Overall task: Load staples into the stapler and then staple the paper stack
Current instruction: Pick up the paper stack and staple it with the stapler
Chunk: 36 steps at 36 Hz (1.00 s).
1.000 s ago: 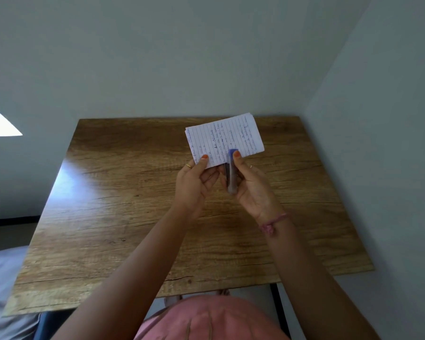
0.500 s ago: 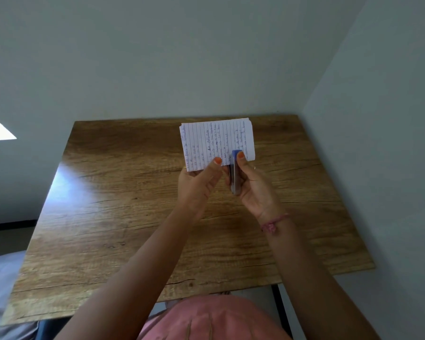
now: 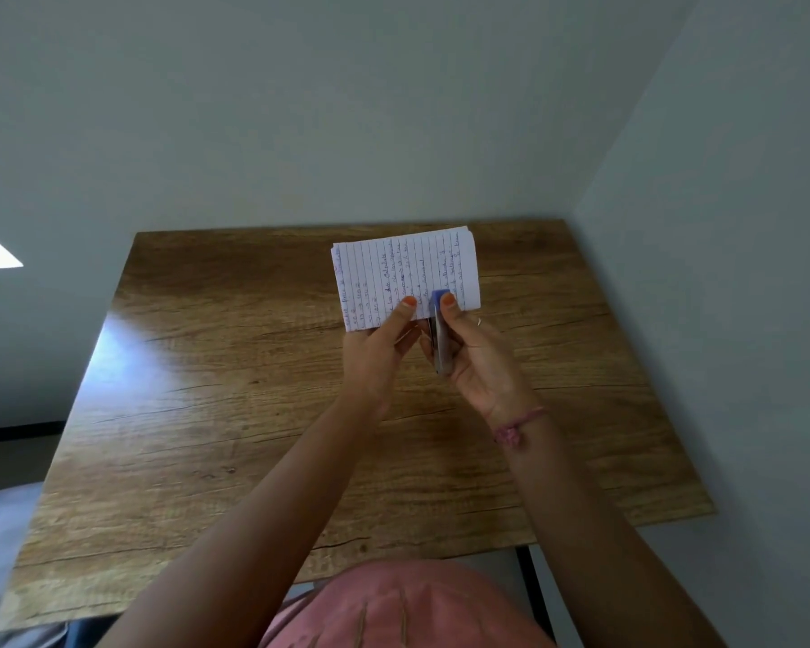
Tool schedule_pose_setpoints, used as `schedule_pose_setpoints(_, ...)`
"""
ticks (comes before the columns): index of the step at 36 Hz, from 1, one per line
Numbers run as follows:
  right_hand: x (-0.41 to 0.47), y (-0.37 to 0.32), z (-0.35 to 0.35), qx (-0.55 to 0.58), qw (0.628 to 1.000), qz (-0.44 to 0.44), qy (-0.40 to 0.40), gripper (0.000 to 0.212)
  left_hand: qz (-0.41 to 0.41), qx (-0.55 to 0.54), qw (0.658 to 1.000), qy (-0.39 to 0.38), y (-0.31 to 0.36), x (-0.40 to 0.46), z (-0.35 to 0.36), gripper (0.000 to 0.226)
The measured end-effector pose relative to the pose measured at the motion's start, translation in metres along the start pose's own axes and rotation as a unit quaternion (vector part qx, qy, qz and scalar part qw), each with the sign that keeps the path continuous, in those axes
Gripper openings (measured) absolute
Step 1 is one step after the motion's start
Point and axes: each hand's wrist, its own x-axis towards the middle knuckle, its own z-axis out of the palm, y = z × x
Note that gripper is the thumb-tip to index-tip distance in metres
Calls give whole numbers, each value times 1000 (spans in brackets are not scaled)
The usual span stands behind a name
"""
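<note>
A small stack of lined, handwritten paper (image 3: 394,268) is held up above the wooden table. My left hand (image 3: 379,348) pinches its lower edge with thumb and fingers. My right hand (image 3: 475,357) grips a small stapler (image 3: 440,329) with a blue top and dark metal body, held upright. The stapler's blue nose sits over the bottom edge of the paper, just right of my left thumb. My right thumb rests beside the blue tip. The stapler's mouth and the staples are hidden.
The wooden table (image 3: 253,437) fills the middle, set into a corner with grey walls behind and on the right. A black table leg (image 3: 536,596) shows at the near right edge. A pink garment (image 3: 408,610) is at the bottom.
The paper has turned from tilted to nearly level and shifted slightly left. Both hands stay on paper and stapler, with the stapler nose still at the bottom edge.
</note>
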Motion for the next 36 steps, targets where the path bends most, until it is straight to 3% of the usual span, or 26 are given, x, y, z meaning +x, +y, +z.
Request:
schedule_pose_setpoints(5,2,0,1,0,1000,1,4,26,7,3,1000,5,0,3,-1,35)
schedule_pose_setpoints(10,5,-2,0,-3,1000,2,10,40,6,16,1000,7,1,6,-4,30)
schedule_pose_setpoints(16,7,-2,-1,-4,1000,1,15,25,8,20,1000,2,1,8,-2,29)
schedule_pose_setpoints(20,9,-3,0,-5,1000,2,17,28,-2,6,1000,-17,0,9,-2,41)
schedule_pose_setpoints(23,10,-4,-1,-7,1000,2,13,31,-9,20,997,-80,-1,7,2,47)
schedule_pose_setpoints(29,13,-1,2,-25,999,6,34,57,-22,104,990,-90,-8,4,15,64)
schedule_pose_setpoints(36,20,-1,3,-23,999,0,40,42,-17,93,993,-73,-8,10,20,33)
